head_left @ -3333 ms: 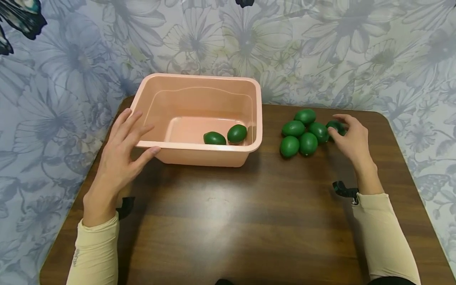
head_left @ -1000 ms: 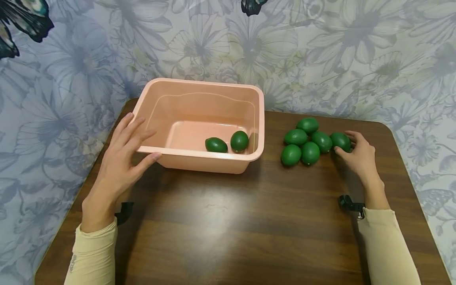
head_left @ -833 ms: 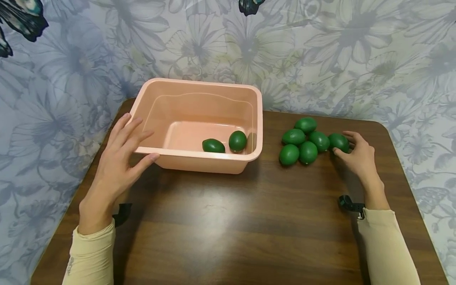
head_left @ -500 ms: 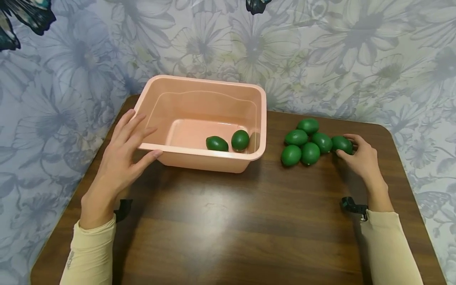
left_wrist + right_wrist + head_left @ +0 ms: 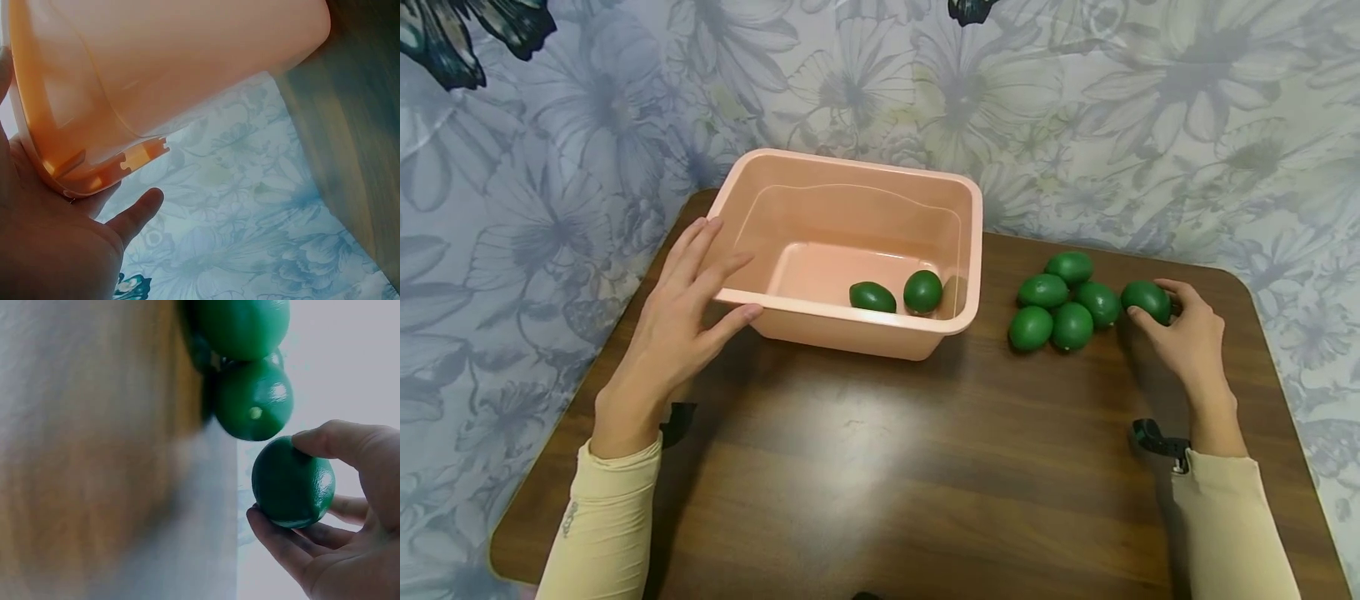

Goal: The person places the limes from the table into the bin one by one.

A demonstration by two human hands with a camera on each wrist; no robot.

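Note:
In the head view, my right hand (image 5: pixel 1195 337) pinches a smooth dark green lime (image 5: pixel 1145 300) between thumb and fingers, at the right end of a cluster. The right wrist view shows this lime (image 5: pixel 292 482) held by thumb and fingertips, just beside another lime (image 5: pixel 253 400) with a pale nub. Several more limes (image 5: pixel 1071 326) lie close together to its left. My left hand (image 5: pixel 673 325) rests at the near left corner of a peach plastic basin (image 5: pixel 850 323), fingers spread and fairly straight. Two limes (image 5: pixel 922 292) lie inside the basin, near its front right.
The brown wooden table (image 5: pixel 850 467) has rounded corners and backs onto a wall with floral paper (image 5: pixel 1030 108). The basin stands at the back left, near the table's edge. Black wrist mounts (image 5: pixel 1157 437) sit on both arms.
My right hand has closed more fully round the outer lime, which now sits slightly farther right of its neighbours. My left hand stays at the basin's corner. The head view has shifted a little.

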